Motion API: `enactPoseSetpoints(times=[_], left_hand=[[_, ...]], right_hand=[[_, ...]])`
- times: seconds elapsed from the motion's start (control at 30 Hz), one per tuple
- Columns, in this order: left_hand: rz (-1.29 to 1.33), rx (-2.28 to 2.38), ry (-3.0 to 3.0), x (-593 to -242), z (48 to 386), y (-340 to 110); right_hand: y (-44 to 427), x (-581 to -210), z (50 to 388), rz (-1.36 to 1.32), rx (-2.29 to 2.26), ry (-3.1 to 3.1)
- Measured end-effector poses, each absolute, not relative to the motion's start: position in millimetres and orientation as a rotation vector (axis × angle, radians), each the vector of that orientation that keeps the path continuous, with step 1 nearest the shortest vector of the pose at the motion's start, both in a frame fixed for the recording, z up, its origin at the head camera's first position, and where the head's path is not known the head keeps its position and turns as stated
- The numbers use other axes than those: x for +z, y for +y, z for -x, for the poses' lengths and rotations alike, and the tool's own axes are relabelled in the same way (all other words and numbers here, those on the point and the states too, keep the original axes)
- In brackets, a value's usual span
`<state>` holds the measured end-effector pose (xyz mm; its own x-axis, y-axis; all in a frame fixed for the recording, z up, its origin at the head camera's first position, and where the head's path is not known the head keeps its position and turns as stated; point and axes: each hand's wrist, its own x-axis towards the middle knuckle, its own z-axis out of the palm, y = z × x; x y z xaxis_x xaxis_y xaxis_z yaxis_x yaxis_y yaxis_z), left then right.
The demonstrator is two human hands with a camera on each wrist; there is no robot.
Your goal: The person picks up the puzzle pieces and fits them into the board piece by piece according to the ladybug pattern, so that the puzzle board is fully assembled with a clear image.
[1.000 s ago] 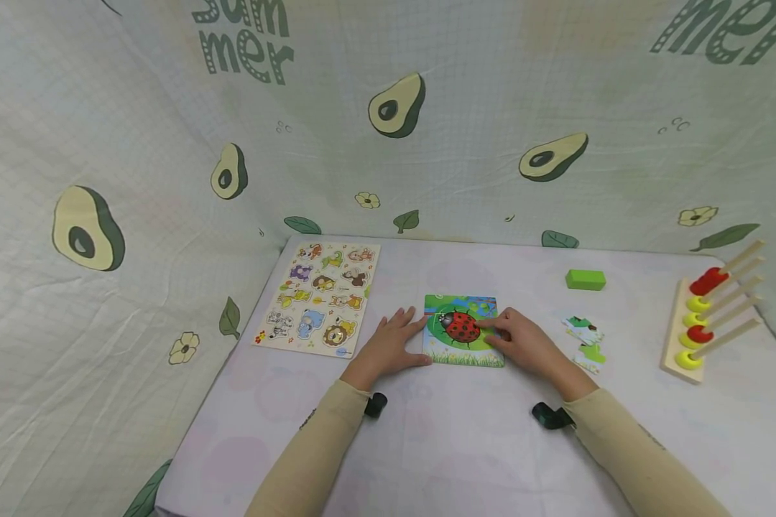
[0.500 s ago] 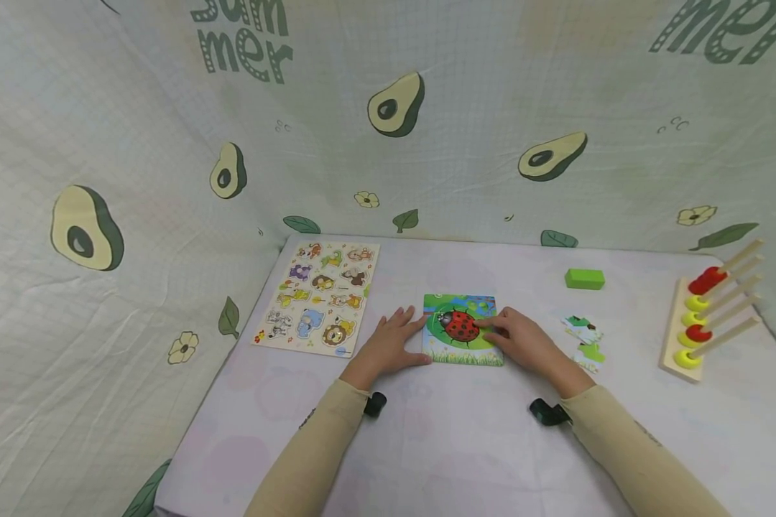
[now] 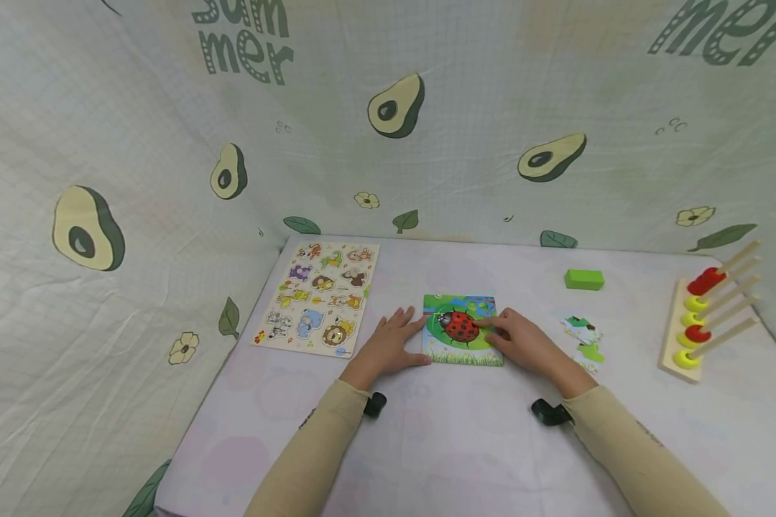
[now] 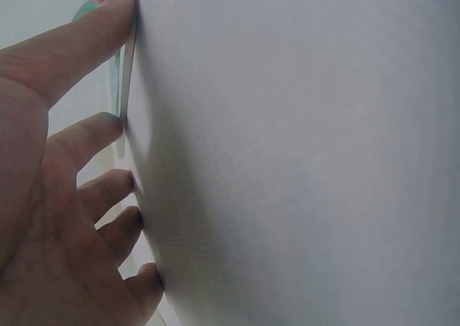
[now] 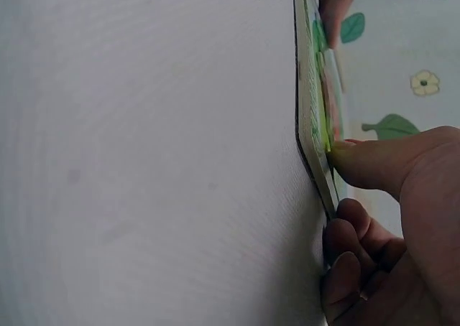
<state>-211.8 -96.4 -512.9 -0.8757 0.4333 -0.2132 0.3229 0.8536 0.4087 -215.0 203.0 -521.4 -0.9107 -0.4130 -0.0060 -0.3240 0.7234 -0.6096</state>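
A square ladybug jigsaw puzzle [image 3: 459, 350] lies on the table between the hands. My left hand [image 3: 391, 345] rests at its left side, fingers spread, with thumb and index finger touching the board's edge. On the right part of the picture, my right hand [image 3: 524, 341] pinches a puzzle piece with thumb and index finger. The right wrist view shows the thumb [image 5: 359, 161] on the top face, where a thin green layer [image 5: 323, 103] looks slightly raised. The other right fingers curl beside the board's edge. Loose puzzle pieces [image 3: 584, 330] lie to the right of that hand.
An animal puzzle board [image 3: 310, 301] lies at the left. A green block [image 3: 584, 279] sits at the back right. Farther right stands a wooden peg stand [image 3: 672, 345] with red and yellow rings. A printed cloth [image 3: 459, 201] hangs behind the table.
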Motion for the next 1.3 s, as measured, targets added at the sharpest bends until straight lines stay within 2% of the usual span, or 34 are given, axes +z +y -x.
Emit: enactPoseSetpoints(times=[0.73, 1.3], left_hand=[[-0.578, 0.542, 2.731, -511, 212, -96], [-0.58, 0.548, 2.728, -509, 210, -96]], right_hand=[[231, -519, 204, 0.621, -0.946, 2.827], [269, -511, 192, 0.511, -0.95, 2.878]])
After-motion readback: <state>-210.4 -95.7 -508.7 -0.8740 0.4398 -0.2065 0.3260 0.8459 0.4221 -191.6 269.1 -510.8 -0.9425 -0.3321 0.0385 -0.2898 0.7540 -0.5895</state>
